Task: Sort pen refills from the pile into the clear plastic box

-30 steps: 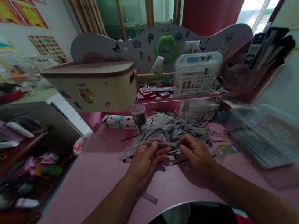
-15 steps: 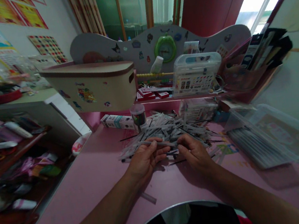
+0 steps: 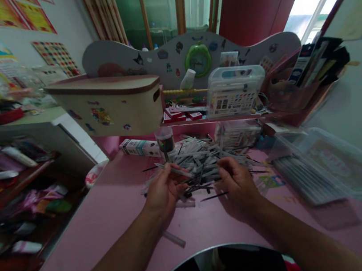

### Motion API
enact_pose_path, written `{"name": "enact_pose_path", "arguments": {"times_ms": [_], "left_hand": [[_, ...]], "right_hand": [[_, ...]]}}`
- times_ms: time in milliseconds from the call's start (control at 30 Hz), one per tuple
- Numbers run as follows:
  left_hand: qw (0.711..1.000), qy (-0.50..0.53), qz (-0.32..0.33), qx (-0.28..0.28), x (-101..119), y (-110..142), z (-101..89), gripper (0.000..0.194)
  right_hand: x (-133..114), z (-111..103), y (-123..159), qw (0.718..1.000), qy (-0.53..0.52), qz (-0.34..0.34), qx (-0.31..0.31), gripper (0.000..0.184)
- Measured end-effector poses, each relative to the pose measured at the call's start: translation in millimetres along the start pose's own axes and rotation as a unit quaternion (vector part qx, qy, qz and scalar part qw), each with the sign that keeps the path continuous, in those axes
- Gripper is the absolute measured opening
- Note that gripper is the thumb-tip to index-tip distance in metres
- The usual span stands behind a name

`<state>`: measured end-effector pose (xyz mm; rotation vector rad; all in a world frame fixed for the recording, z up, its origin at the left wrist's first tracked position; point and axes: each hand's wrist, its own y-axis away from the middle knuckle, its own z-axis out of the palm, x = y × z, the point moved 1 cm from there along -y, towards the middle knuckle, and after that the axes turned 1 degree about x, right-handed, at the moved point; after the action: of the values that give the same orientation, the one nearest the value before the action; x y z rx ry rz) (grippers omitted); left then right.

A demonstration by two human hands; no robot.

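Observation:
My left hand (image 3: 162,193) pinches a translucent plastic tube (image 3: 181,171) between thumb and fingers, slanting down to the right at the front of a heap. That heap (image 3: 200,155) is a tangle of similar greyish tubes and thin dark sticks on the pink desk. My right hand (image 3: 238,181) is at the heap's right front, thumb and fingertips pressed together; whatever they hold is too small to make out. A thin black stick (image 3: 214,197) lies just left of it. Another loose tube (image 3: 174,238) rests beside my left forearm.
A lidded clear jar (image 3: 164,140) and a long printed box (image 3: 139,148) stand behind the heap. To the right, an open clear plastic box (image 3: 342,160) holds a row of grey tubes (image 3: 308,180). A cream storage bin (image 3: 110,109) and a clear marker case (image 3: 236,92) occupy the shelf.
My hands have moved apart, the left going left with the tube, whose right end was at my right fingers before. A short tube now shows on the desk by my left hand.

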<state>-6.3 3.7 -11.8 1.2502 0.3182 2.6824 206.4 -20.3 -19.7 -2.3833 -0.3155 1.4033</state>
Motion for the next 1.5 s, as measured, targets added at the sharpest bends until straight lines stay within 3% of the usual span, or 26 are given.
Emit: {"name": "enact_pose_path", "arguments": {"times_ms": [100,267,333,600,767,900,1033,1500], "left_hand": [[0.999,0.026,0.021,0.024,5,-2,-2.1,0.026],[0.999,0.038,0.021,-0.006,5,0,0.1,0.023],[0.999,0.041,0.016,-0.019,5,1,0.8,0.022],[0.998,0.032,-0.024,-0.042,6,2,0.5,0.029],[0.998,-0.008,-0.037,-0.059,0,3,-0.3,0.023],[0.994,-0.044,-0.061,-0.081,-7,7,0.5,0.018],[0.989,-0.065,-0.075,-0.112,-13,13,3.4,0.015],[0.974,-0.116,-0.1,-0.164,-22,11,1.6,0.018]], "right_hand": [[1,-3,-4,0.999,0.037,-0.015,0.012,0.008],[-4,2,-3,0.986,0.097,-0.081,-0.106,0.014],[-3,5,-2,0.984,0.111,-0.077,-0.117,0.014],[13,5,-8,0.975,0.202,-0.088,-0.009,0.018],[24,2,-17,0.964,0.247,-0.093,0.033,0.026],[26,6,-22,0.943,0.315,-0.108,0.02,0.032],[27,11,-24,0.929,0.354,-0.108,0.013,0.026],[29,11,-26,0.935,0.333,-0.119,-0.011,0.022]]}}
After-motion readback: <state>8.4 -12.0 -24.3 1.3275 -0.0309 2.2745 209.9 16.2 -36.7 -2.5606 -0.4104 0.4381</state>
